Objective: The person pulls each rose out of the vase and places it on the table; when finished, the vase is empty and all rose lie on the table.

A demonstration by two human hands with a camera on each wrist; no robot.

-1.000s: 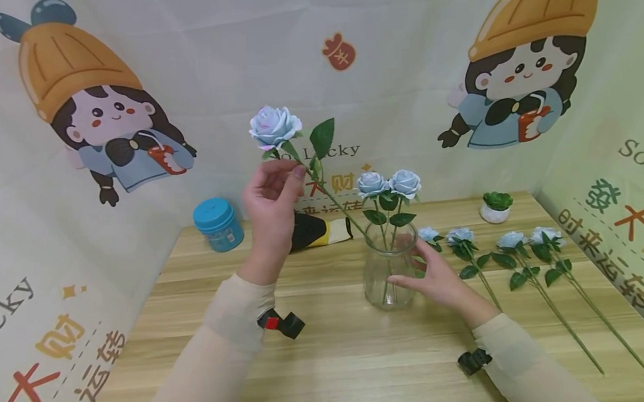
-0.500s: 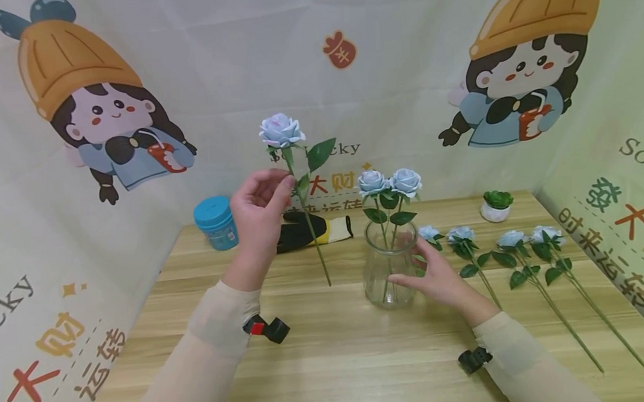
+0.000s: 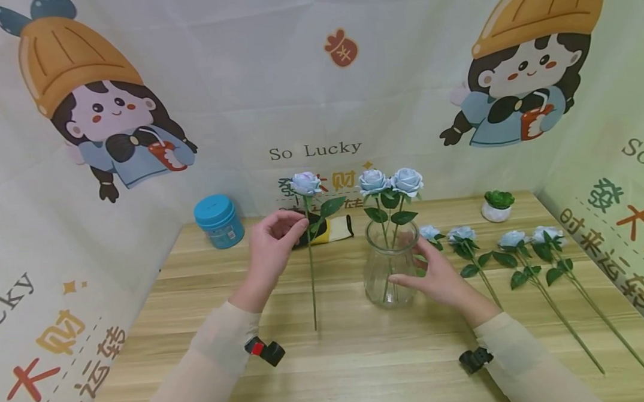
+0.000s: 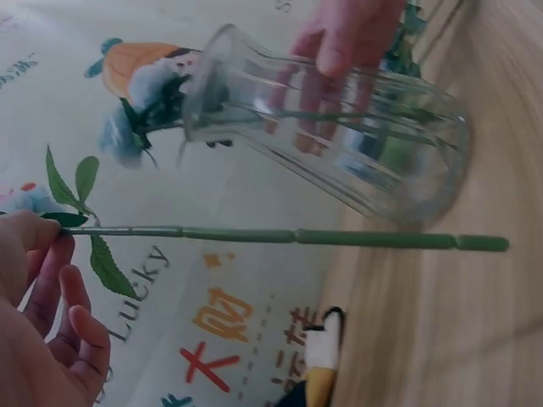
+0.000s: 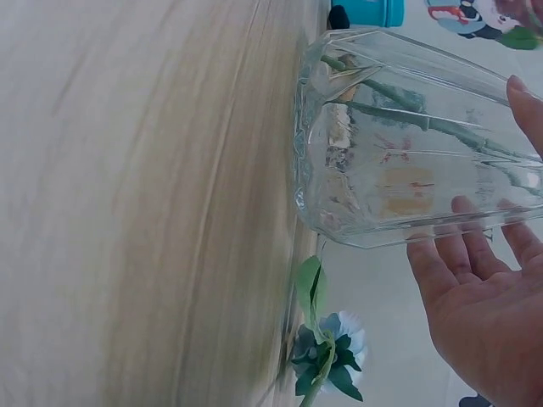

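My left hand [image 3: 267, 248] pinches the upper stem of an artificial pale blue rose [image 3: 306, 183] between thumb and fingers. In the left wrist view its green stem [image 4: 365, 239] runs alongside the vase without entering it. The clear glass vase [image 3: 376, 273] stands upright on the table with two blue roses [image 3: 406, 182] in it. Around its right side my right hand [image 3: 444, 276] holds it, thumb in front and fingers behind. The right wrist view shows the fingers [image 5: 462, 250] against the glass and stems inside.
Several blue roses [image 3: 512, 240] lie on the wooden table [image 3: 361, 361] to the right. Behind the left hand is a black and yellow glove [image 3: 334, 229]. A blue-lidded jar [image 3: 217, 223] stands at the back left, a small potted plant [image 3: 497, 207] at the back right.
My left hand has lowered the rose, and its stem has swung from slanting at the vase rim to hanging upright left of the vase. The right hand and vase stay put.
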